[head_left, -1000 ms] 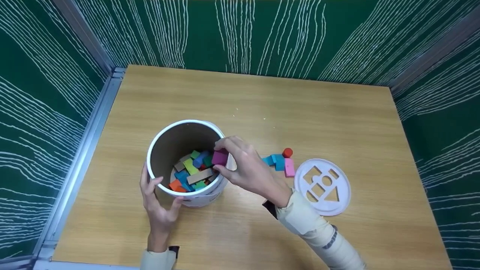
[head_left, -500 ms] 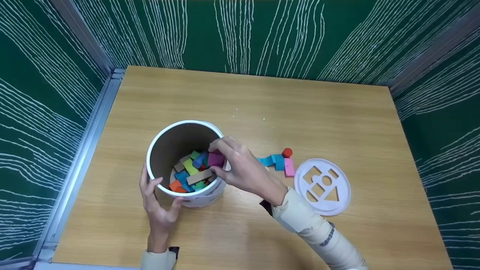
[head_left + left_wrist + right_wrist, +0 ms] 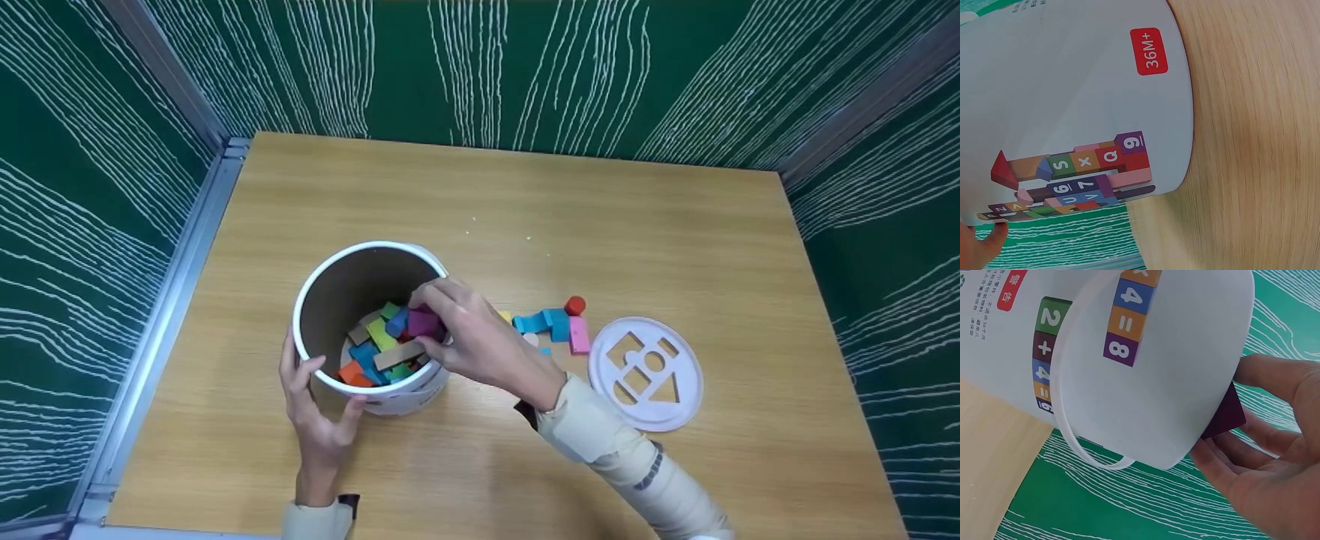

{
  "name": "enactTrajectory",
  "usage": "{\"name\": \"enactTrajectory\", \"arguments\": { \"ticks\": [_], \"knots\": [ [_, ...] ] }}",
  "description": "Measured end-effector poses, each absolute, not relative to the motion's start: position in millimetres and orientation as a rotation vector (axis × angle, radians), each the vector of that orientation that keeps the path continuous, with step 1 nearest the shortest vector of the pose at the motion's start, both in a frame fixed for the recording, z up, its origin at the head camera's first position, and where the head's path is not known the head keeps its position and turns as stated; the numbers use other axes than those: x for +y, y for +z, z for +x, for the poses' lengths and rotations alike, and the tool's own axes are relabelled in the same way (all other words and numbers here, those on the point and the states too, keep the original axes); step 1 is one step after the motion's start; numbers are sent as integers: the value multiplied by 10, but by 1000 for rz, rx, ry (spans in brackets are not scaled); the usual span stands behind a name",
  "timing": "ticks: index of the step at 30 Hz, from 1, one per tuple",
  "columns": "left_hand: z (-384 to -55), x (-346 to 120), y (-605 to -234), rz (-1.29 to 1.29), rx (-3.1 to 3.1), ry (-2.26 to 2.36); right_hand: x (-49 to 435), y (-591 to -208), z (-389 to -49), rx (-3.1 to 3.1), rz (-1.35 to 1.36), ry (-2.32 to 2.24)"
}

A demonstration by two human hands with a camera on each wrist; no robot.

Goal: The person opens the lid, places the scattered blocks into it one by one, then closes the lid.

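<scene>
A white cardboard bucket [image 3: 401,403] printed with toy blocks stands tilted slightly toward me, several coloured blocks heaped inside. My left hand [image 3: 319,420] grips its near left side, fingertips along the rim and thumb at the front; in the left wrist view only part of that hand [image 3: 982,250] shows. Over the bucket's right rim, my right hand [image 3: 487,341] pinches a purple block [image 3: 424,324] between thumb and fingers, inside the opening just above the heap. From the right wrist view, the bucket wall hides part of this purple block [image 3: 1227,415]. A plain wooden block [image 3: 399,355] lies just below it.
Right of the bucket on the table lie blue blocks [image 3: 559,325], a pink block [image 3: 579,336] and a red cylinder [image 3: 575,305]. A white lid with shaped holes [image 3: 687,375] rests beside them. Green walls with white lines border the table; a white handle [image 3: 1058,385] hangs on the bucket.
My right hand has moved left and slightly down, carrying the purple block further into the bucket. More of the loose blocks behind that hand show now. The left hand has stayed put.
</scene>
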State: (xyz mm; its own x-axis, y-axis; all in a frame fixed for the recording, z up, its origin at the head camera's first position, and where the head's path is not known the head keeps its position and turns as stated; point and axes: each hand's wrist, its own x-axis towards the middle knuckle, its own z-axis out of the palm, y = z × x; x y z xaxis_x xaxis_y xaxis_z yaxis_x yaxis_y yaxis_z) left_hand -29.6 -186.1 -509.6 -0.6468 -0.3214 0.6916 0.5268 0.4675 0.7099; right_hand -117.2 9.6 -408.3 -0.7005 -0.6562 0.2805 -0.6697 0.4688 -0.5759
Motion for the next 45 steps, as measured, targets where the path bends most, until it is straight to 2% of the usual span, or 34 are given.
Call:
{"name": "enactTrajectory", "arguments": {
  "ticks": [15, 45],
  "knots": [
    [-326, -1835, -5034, -199, -1846, -1242, 19, -4104, -1180, -2733, 1217, 940],
    [-319, -1849, -5037, -205, -1853, -1264, -15, -4134, -1176, -2656, 1218, 1021]
  ]
}}
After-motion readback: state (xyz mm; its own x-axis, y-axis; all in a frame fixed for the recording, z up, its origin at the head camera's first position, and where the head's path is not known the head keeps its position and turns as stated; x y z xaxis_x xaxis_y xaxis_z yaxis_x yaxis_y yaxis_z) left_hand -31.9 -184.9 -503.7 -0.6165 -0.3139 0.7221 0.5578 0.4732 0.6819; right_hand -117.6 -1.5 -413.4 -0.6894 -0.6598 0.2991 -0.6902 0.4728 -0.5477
